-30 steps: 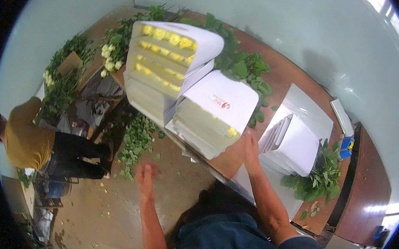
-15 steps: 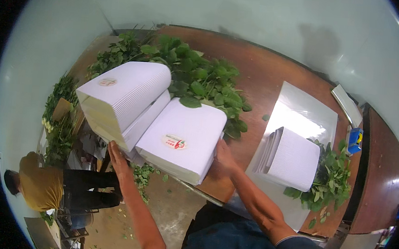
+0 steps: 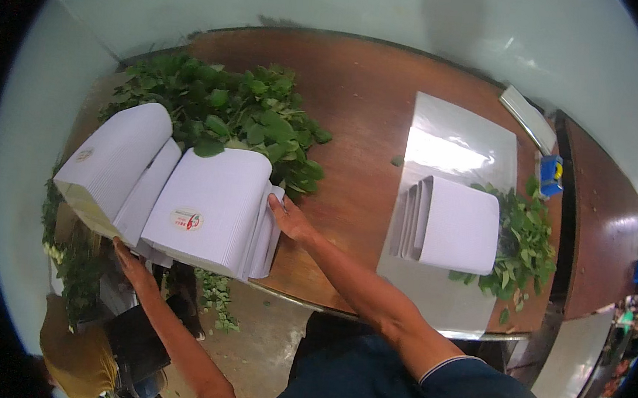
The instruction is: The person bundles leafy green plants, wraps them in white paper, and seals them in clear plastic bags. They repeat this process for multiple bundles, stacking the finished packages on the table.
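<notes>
Head view: white corrugated cardboard wraps [image 3: 212, 199] sit at the left front edge of the desk [image 3: 363, 91], leafy stems [image 3: 258, 113] spreading behind; what they enclose is hidden. The left hand [image 3: 133, 264] touches the leftmost wrap's front edge, the right hand [image 3: 292, 218] the group's right side, each grip wide.

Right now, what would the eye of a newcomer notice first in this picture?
First, probably, the big white ridged packs at the left of the brown table, with dense green leaves behind them. The person's left hand is at their lower edge, the right hand at their right side. Further right, a similar pack lies on a shiny sheet.
</notes>
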{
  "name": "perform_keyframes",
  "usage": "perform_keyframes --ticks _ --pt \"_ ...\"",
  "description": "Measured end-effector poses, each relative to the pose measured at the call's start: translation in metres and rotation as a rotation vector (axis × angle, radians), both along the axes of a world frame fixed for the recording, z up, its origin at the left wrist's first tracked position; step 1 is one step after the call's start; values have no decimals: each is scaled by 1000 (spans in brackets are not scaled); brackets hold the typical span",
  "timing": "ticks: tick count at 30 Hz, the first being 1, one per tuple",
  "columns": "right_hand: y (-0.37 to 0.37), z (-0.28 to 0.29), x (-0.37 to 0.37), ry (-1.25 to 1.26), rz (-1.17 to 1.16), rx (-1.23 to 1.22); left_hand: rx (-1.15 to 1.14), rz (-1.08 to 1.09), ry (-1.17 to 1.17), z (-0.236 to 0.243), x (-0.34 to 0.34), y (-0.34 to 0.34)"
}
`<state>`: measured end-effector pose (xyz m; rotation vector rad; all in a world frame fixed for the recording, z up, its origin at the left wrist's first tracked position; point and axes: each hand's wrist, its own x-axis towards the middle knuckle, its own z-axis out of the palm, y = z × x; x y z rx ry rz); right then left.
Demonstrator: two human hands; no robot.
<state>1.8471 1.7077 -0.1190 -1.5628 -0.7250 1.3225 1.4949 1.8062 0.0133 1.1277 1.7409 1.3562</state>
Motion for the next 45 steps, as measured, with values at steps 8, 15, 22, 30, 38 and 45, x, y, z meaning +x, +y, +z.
perform_keyframes --ticks 8,15,22,30,38,45 --pt "-146 56 87 -43 -11 162 132 -10 223 9 -25 -28" --pt "-248 93 294 -824 -396 188 597 -288 436 60 151 -208" --pt "-247 58 364 -937 88 -157 -819 -1036 -524 -174 370 -345" --pt "-246 43 397 -814 215 -191 -973 -838 -837 -196 471 -378" --pt "-242 43 410 -698 162 -190 -863 -849 -850 -198 486 -366" --pt "-245 32 410 -749 164 -116 -731 -876 -704 -226 487 -373"
